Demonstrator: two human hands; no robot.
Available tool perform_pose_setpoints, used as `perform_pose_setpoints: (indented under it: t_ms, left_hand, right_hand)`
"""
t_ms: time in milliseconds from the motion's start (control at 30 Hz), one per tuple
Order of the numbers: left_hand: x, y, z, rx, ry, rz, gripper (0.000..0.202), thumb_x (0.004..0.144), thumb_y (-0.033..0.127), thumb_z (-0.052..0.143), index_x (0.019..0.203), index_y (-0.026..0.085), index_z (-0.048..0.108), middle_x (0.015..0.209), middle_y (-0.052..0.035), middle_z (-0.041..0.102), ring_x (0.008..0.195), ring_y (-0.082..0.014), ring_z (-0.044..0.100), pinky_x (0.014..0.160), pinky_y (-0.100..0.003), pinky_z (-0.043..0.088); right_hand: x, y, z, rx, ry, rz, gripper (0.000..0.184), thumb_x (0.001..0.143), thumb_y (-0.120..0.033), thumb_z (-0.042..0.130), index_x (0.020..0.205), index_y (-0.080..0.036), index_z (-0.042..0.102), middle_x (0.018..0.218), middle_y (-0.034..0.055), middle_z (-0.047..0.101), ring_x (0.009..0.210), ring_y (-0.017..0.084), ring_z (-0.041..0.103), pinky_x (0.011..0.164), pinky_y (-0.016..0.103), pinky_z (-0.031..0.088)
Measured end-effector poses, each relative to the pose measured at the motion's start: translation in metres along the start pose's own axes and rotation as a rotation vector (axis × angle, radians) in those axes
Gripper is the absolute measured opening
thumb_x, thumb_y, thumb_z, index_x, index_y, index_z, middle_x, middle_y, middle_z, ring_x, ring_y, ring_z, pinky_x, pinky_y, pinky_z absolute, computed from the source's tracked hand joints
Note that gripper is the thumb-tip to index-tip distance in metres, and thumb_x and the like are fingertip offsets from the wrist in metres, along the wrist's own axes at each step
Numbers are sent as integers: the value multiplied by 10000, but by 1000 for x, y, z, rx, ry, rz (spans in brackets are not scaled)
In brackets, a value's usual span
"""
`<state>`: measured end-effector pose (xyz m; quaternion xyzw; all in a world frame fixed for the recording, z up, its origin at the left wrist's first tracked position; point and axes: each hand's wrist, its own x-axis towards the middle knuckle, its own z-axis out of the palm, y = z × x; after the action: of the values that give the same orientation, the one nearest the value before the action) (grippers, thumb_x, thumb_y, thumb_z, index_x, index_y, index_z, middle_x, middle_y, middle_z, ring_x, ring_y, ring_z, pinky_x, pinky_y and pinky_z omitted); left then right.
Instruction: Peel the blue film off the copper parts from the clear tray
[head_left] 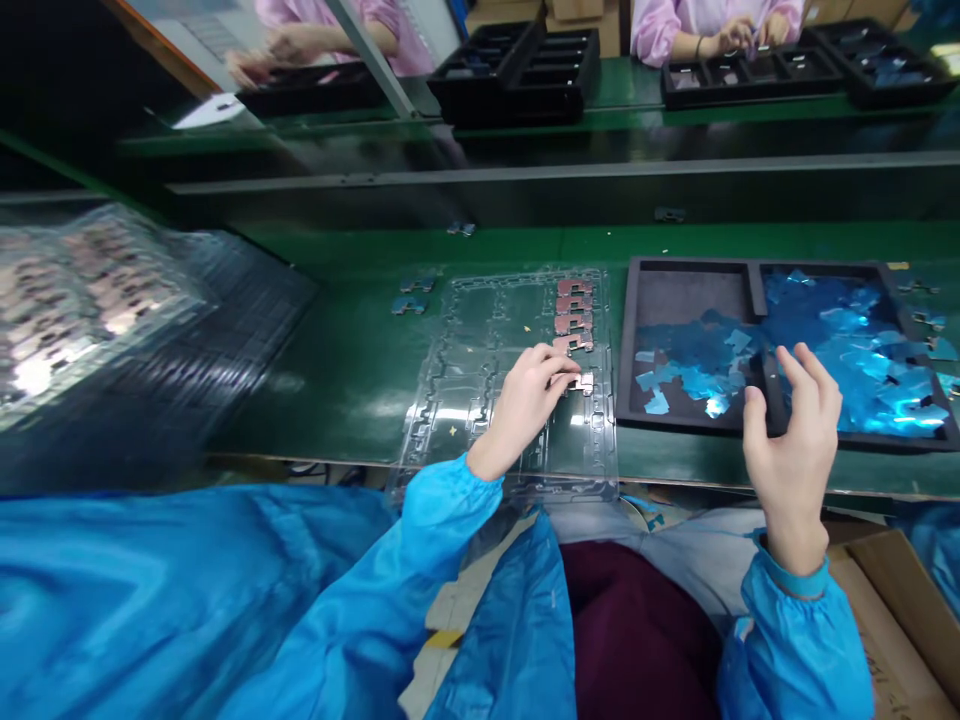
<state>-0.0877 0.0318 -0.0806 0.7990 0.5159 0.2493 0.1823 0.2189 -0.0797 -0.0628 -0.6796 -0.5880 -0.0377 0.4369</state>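
A clear plastic blister tray (480, 340) lies on the green bench in front of me. Several small copper-coloured metal parts (574, 318) sit in a column along its right side. My left hand (525, 400) rests on the tray, its fingertips pinched on the lowest small metal part (583, 383). My right hand (791, 440) hovers over the front edge of a black two-compartment tray (690, 290), fingers spread and curled, holding nothing. That black tray is full of blue film scraps (847, 340).
Stacks of clear trays with parts (82, 300) stand at the left on black trays. Loose small parts (409, 305) lie on the green bench. Across a conveyor (525, 150), people in pink sleeves (660, 35) work over black trays (517, 65). A cardboard box (900, 600) sits by my right knee.
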Motion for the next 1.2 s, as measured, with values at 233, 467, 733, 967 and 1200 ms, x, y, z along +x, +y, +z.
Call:
perform_pose_setpoints:
  t_ms: [233,467,733,967,1200]
  left_hand:
    - [-44,18,3,-52,-29,72,265,1046,281,589,1215,261,792,1281,-144,743,1212,-361,644,1069,-548,512]
    - [-42,23,-4,-10,-94,52,323,1025,275,585,1297,262,759,1453,-175,689,1346,-422,603,1154,-635,444]
    - [83,109,25,-74,-3,238,297,1071,298,538,1234,234,778,1309,-158,739,1244,-382,630,1153,-549,441]
    - [269,161,116,216,-136,111,441,1002,-3,418,1347,61,685,1473,-284,615,1489,-411,439,1184,-575,395]
    - [355,119,123,195,-170,10,374,1036,285,710,1384,154,664,1488,-163,631,1363,-339,612,1135,-590,522]
  right_hand:
    - [-5,-3,0,34,13,-3,471,1063,-299,634,1530,-237,611,1592,182,587,1501,387,550,1227,656,474]
    - [-11,-3,-3,71,20,4,451,1064,-299,636,1512,-251,630,1573,173,610,1461,374,595,1202,637,501]
    - [-27,-12,-8,178,109,51,426,1042,-184,639,1459,-264,674,1459,157,699,1352,350,687,1126,617,589]
    - [-49,-7,-14,248,93,118,410,1041,-129,607,1418,-268,690,1377,150,747,1256,331,744,981,557,678]
    - [-63,30,-20,179,132,109,386,1018,-128,635,1373,-244,733,1309,153,791,1128,334,808,790,445,725]
